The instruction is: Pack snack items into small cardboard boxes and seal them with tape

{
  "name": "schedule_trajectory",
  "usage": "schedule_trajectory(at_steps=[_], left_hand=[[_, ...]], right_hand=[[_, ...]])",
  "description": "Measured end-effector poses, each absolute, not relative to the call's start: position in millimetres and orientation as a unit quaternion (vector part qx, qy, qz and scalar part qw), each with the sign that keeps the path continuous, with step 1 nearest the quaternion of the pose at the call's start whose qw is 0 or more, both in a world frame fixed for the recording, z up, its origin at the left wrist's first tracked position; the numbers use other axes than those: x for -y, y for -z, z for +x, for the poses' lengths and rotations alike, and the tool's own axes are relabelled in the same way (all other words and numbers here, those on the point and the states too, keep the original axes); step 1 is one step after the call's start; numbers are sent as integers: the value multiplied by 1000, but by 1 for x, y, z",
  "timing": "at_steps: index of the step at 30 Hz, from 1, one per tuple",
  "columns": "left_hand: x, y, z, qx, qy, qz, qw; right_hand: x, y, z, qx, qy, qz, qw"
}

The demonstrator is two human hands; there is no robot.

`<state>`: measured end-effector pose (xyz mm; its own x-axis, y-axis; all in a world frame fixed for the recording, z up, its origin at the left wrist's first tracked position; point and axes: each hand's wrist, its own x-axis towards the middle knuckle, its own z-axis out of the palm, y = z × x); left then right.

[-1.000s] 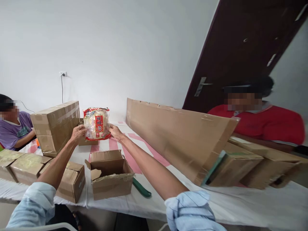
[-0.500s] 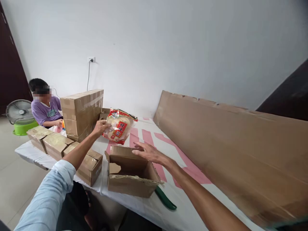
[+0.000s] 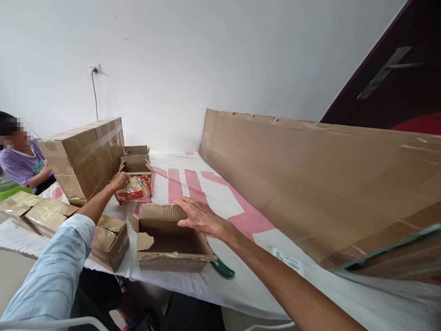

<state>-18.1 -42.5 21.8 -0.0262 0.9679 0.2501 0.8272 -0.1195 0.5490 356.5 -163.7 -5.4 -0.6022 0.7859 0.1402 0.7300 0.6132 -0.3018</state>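
Observation:
My left hand [image 3: 120, 181] grips the upper left edge of a clear and red food packet [image 3: 135, 189] with pale round contents. The packet is tilted in front of the small open boxes at the back, left of the cloth's middle. My right hand [image 3: 198, 215] holds nothing, its fingers apart over the back right part of an open cardboard box [image 3: 172, 262]. Whether the fingers touch the box flap, I cannot tell. That box's visible inside is bare, with torn flap edges. A green handle [image 3: 223, 269] pokes out beside its front right corner.
Taped cartons [image 3: 82, 149] are stacked at the left, with a row of smaller boxes [image 3: 51, 214] in front. Two open boxes [image 3: 135, 163] stand behind the packet. A long cardboard sheet [image 3: 303, 184] leans along the right. A person in purple [image 3: 22, 161] sits at far left.
My view has turned to the right. The packet in my left hand has moved lower and back toward the small open boxes. My right hand stays over the open box.

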Motion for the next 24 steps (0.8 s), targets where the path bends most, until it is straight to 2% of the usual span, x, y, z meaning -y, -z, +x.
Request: schedule_trajectory(at_steps=[4, 9, 16, 24], left_hand=[[24, -20, -16, -695, -204, 682, 99], [2, -20, -10, -717, -161, 675, 66], [-7, -26, -8, -693, -177, 698, 32], [35, -86, -6, -591, -250, 765, 51]], right_hand=[[161, 11, 359, 885, -91, -419, 181], [136, 9, 355, 877, -65, -429, 208], [77, 4, 312, 863, -60, -437, 248], [26, 14, 253, 854, -97, -433, 272]])
